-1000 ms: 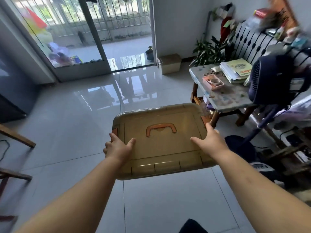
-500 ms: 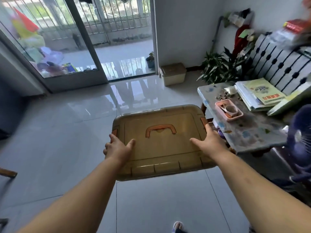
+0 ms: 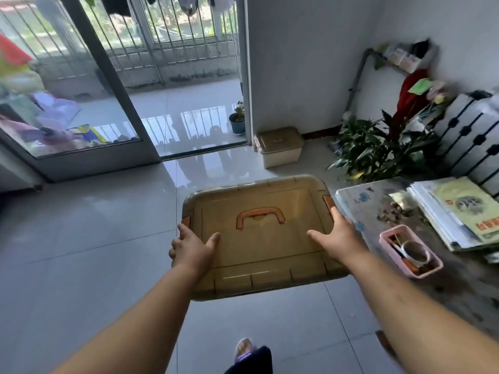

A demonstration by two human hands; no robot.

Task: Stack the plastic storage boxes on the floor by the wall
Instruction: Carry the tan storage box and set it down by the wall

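Note:
I carry a plastic storage box [image 3: 264,238] with a translucent brown lid and an orange handle, held level in front of me above the floor. My left hand [image 3: 193,249] grips its left side and my right hand [image 3: 339,236] grips its right side, thumbs on the lid. A second storage box [image 3: 279,148], with the same brown lid and a cream body, stands on the floor against the white wall beside the balcony door.
A low table [image 3: 364,209] at the right holds a pink tray [image 3: 410,251] and stacked booklets [image 3: 459,211]. A leafy potted plant [image 3: 378,149] stands right of the floor box. The sliding glass door [image 3: 89,103] is at the left, and a small pot [image 3: 238,121] sits on the balcony.
I have walked forward and turned right with the box in both hands. The floor box and the wall are nearer, and the blue fan has left the view.

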